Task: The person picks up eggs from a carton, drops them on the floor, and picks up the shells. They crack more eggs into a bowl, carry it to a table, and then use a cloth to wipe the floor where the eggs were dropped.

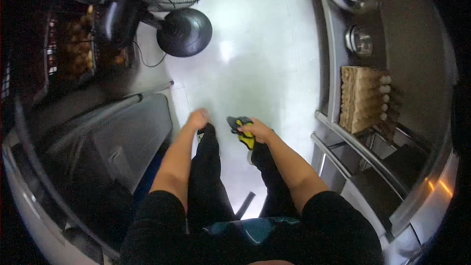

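My right hand (pixel 258 129) is closed around a yellow and dark-grey thing (pixel 246 140), held in front of my right knee. It has a soft, bunched outline, but blur hides its exact kind. At about the same height, my left hand (pixel 198 118) hangs by my left knee with its fingers curled in. Whether anything sits inside those fingers I cannot make out. Both hands are apart from each other, over the pale floor (pixel 257 88).
A black standing fan (pixel 185 32) is ahead on the left, its cord on the floor. Crates (pixel 73 44) of round brownish items stand beyond a grey panel (pixel 132 142). On the right, a metal rack carries stacked egg trays (pixel 360 99) and metal bowls (pixel 360 41).
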A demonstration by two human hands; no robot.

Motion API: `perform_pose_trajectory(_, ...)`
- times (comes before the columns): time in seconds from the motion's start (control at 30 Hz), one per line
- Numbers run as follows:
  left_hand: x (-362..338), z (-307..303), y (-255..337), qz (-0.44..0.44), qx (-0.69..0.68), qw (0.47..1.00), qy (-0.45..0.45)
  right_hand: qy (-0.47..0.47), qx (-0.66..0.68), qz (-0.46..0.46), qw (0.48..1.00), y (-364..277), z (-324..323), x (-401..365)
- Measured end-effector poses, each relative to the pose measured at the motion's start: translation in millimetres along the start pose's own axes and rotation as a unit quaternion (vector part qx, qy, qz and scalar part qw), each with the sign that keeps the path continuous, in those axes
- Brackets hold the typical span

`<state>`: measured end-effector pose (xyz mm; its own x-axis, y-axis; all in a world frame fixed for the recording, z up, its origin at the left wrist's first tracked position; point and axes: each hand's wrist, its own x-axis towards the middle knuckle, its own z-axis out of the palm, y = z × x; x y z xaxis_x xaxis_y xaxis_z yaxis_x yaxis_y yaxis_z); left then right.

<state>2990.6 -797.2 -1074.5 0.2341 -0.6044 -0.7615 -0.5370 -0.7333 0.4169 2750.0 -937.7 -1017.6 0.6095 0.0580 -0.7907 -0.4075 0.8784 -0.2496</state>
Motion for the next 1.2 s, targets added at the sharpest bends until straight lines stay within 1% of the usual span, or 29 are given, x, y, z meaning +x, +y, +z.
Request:
perform_pose_trajectory(0.03,-28.6,-0.7,24.8,-0.017,-0.014,0.999,-0.024,0.007,0.032,0.023,0.999,-0.9,1.7,-33.2)
perform_pose_trajectory(0.07,-54.7,-0.7,47.7,-0.034,-0.026,0.998,-0.049,0.043,0.035,0.029,0.998,-3.8,5.7,-64.7)
perform_pose_trajectory(0.1,-73.4,11.4,56.4,-0.025,-0.076,0.997,-0.005,0.079,0.038,0.033,0.996,-7.2,12.3,-95.2)
perform_pose_trajectory(0.13,-89.6,20.8,66.0,-0.015,-0.126,0.991,0.042,0.084,0.064,0.024,0.994,-11.7,17.8,-123.5)
perform_pose_trajectory(0.2,-136.0,11.6,103.4,-0.041,-0.105,0.992,0.058,0.089,0.117,0.001,0.989,-21.4,30.6,-173.4)
perform_pose_trajectory(0.27,-185.3,-6.3,136.5,-0.057,-0.102,0.993,0.002,0.08,0.142,-0.026,0.986,-33.2,44.5,-210.1)
perform_pose_trajectory(0.33,-230.4,-14.4,148.5,-0.025,-0.116,0.993,0.004,0.056,0.156,-0.056,0.985,-56.6,63.6,-243.5)
perform_pose_trajectory(0.4,-282.9,-50.0,177.2,0.021,-0.079,0.997,-0.009,0.024,0.158,-0.086,0.983,-82.3,84.1,-275.2)
perform_pose_trajectory(0.5,-335.7,-79.6,188.7,0.057,-0.083,0.995,0.022,-0.008,0.167,-0.141,0.976,-124.7,110.6,-313.9)
perform_pose_trajectory(0.53,-351.3,-96.9,202.0,0.051,-0.094,0.993,0.04,-0.022,0.173,-0.16,0.971,-143.0,119.3,-324.5)
perform_pose_trajectory(0.6,-383.5,-126.6,218.8,0.038,-0.121,0.989,0.074,-0.018,0.173,-0.208,0.962,-173.5,135.2,-346.0)
perform_pose_trajectory(0.67,-390.2,-138.0,207.5,0.018,-0.155,0.983,0.091,-0.025,0.207,-0.252,0.945,-202.4,153.7,-369.8)
perform_pose_trajectory(0.7,-388.2,-144.4,201.1,0.007,-0.173,0.98,0.097,-0.055,0.208,-0.277,0.936,-218.1,165.0,-385.9)
perform_pose_trajectory(0.73,-384.1,-152.2,199.3,0.014,-0.182,0.977,0.109,-0.051,0.184,-0.281,0.94,-231.9,169.6,-396.0)
perform_pose_trajectory(0.77,-383.9,-157.8,194.4,0.017,-0.189,0.975,0.115,-0.054,0.196,-0.299,0.932,-238.7,177.7,-406.7)
perform_pose_trajectory(0.8,-368.9,-170.2,195.3,0.029,-0.197,0.972,0.128,-0.059,0.201,-0.326,0.922,-258.4,189.3,-421.9)
perform_pose_trajectory(0.83,-357.3,-180.5,197.9,0.072,-0.191,0.967,0.152,-0.064,0.212,-0.351,0.91,-273.4,192.7,-429.8)
perform_pose_trajectory(0.87,-346.5,-192.2,196.7,0.072,-0.199,0.964,0.162,-0.068,0.227,-0.374,0.897,-283.7,196.9,-435.9)
perform_pose_trajectory(0.93,-329.2,-222.5,212.0,0.072,-0.213,0.959,0.175,-0.06,0.255,-0.394,0.881,-312.6,206.5,-453.5)
perform_pose_trajectory(1.03,-298.0,-274.2,240.7,0.114,-0.203,0.955,0.184,-0.076,0.263,-0.426,0.862,-359.9,214.4,-471.7)
perform_pose_trajectory(1.13,-268.7,-334.7,279.5,0.107,-0.305,0.931,0.172,-0.087,0.262,-0.45,0.85,-418.6,214.8,-480.3)
perform_pose_trajectory(1.17,-262.4,-356.7,295.0,0.13,-0.331,0.914,0.193,-0.097,0.266,-0.453,0.846,-441.8,214.4,-480.9)
perform_pose_trajectory(1.2,-252.5,-379.8,308.3,0.108,-0.352,0.908,0.199,-0.107,0.267,-0.455,0.843,-467.8,211.8,-479.3)
